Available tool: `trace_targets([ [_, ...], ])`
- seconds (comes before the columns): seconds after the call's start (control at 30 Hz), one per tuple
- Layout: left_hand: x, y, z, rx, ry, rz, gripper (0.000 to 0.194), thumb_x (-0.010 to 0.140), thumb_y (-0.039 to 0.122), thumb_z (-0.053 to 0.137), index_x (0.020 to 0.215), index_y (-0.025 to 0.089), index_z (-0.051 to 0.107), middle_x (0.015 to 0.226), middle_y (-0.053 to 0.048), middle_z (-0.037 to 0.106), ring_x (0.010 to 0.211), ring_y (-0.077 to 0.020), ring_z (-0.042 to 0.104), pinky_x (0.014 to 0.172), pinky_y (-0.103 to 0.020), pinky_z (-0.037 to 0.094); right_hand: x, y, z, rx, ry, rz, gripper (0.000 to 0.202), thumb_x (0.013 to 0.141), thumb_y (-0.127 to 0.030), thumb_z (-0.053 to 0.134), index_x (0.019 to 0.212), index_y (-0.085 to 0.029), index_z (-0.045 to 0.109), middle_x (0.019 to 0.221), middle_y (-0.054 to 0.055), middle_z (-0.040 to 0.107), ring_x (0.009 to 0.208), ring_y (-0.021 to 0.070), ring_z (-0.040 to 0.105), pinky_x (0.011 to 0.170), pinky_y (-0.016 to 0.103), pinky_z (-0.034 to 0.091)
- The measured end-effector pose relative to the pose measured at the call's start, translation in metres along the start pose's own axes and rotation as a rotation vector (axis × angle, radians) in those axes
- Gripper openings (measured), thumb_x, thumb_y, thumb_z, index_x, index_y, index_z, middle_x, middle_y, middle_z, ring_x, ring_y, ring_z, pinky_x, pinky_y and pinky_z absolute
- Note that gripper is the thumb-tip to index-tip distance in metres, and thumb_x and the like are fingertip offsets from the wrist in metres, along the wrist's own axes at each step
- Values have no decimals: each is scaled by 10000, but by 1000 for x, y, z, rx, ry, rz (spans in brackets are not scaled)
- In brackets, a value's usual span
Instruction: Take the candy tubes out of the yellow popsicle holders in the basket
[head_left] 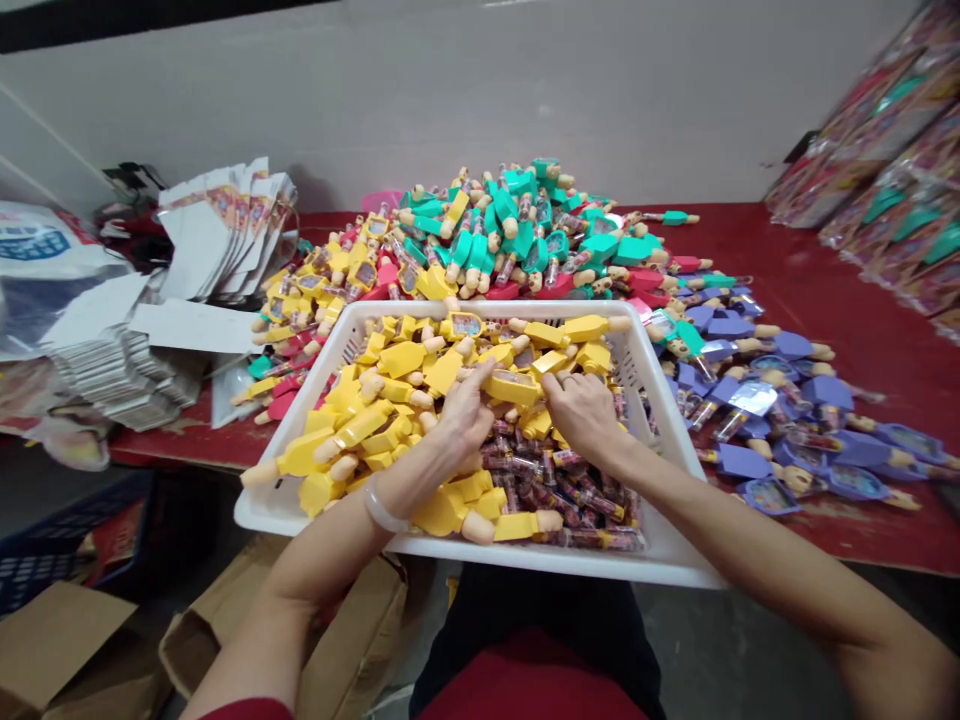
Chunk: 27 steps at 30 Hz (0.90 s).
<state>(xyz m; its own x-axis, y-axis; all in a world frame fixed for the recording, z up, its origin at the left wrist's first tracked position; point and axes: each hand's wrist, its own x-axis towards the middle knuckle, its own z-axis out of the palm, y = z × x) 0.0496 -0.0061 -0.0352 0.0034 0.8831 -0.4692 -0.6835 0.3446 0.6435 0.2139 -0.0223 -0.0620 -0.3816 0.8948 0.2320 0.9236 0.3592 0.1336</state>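
Over a white plastic basket (667,510), both hands meet at one yellow plastic toy (514,386) with a clear window in its face. My left hand (466,408) grips its left end between thumb and fingers. Closed at the toy's right end is my right hand (585,408); anything small inside its fingers is hidden. Many similar yellow toys (360,425) with beige rounded ends fill the basket's left and back. Small wrapped tubes (562,490) with dark, printed wrapping lie loose in its front right, below the hands.
Behind the basket rises a pile of green toys (517,225), with yellow and red ones to its left. Purple toys (795,420) spread across the red table (810,265) at right. Stacked cards (112,350) stand left, packaged goods (892,150) far right, cardboard boxes (352,630) below.
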Motion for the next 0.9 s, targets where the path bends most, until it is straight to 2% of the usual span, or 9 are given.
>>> trace_targets([
  [0.2, -4, -2, -2, 138, -164, 68, 254, 606, 142, 791, 777, 132, 603, 750, -45, 674, 759, -184, 653, 725, -320, 546, -3, -5, -6, 42, -26, 44, 254, 888, -57, 372, 904, -114, 618, 779, 130, 656, 717, 219, 577, 644, 321, 270],
  [0.33, -9, -1, -1, 192, -276, 110, 239, 606, 151, 753, 800, 129, 614, 857, -97, 715, 833, -231, 677, 701, -295, 532, 0, -3, -8, 568, -163, 123, 132, 879, -272, 529, 833, -157, 573, 740, 61, 630, 678, 187, 552, 601, 270, 314],
  [0.47, -24, 17, 4, 215, -483, 86, 338, 576, 86, 764, 856, 168, 594, 1032, -107, 718, 1023, -301, 660, 770, -336, 534, -5, 3, -8, 1500, -605, 33, 367, 835, -503, 599, 698, -220, 409, 478, -90, 384, 407, 80, 325, 428, 214, 270],
  [0.53, -30, 27, 5, 229, -576, 48, 356, 582, 63, 770, 863, 180, 585, 1068, -104, 712, 1051, -312, 654, 787, -357, 533, -9, 6, -8, 1779, -879, -12, 446, 805, -545, 634, 669, -238, 341, 421, -132, 275, 345, 53, 204, 361, 196, 193],
  [0.6, -32, 32, 3, 247, -647, 12, 344, 599, 62, 770, 860, 183, 582, 1067, -103, 710, 1036, -306, 661, 799, -368, 531, -11, 7, -9, 1894, -1028, -42, 479, 774, -544, 676, 653, -237, 329, 410, -140, 268, 330, 41, 185, 336, 184, 167],
  [0.67, -28, 32, 0, 305, -664, 7, 334, 622, 84, 773, 890, 183, 600, 1038, -101, 711, 992, -284, 673, 806, -361, 527, -7, 7, -10, 1875, -1009, -31, 465, 769, -523, 696, 643, -225, 362, 409, -127, 303, 332, 41, 223, 333, 181, 184],
  [0.73, -21, 30, -4, 425, -596, 96, 344, 632, 121, 791, 933, 173, 634, 968, -90, 713, 901, -247, 681, 784, -327, 524, 0, 7, -9, 1796, -825, 32, 396, 768, -481, 714, 684, -201, 447, 427, -107, 369, 356, 52, 308, 352, 184, 248],
  [0.83, -6, 36, -11, 685, -389, 383, 263, 627, 203, 824, 827, 131, 670, 792, -61, 684, 739, -188, 641, 701, -268, 510, 9, 9, -2, 1606, -549, 233, 401, 752, -446, 733, 988, -182, 544, 576, -62, 556, 440, 98, 489, 405, 207, 374],
  [0.9, 8, 54, -17, 757, -239, 566, 251, 635, 259, 832, 755, 126, 656, 734, -45, 654, 700, -171, 612, 677, -259, 509, 9, 9, 9, 1328, -585, 264, 460, 808, -474, 662, 1136, -183, 526, 702, -9, 646, 489, 130, 567, 424, 231, 422],
])
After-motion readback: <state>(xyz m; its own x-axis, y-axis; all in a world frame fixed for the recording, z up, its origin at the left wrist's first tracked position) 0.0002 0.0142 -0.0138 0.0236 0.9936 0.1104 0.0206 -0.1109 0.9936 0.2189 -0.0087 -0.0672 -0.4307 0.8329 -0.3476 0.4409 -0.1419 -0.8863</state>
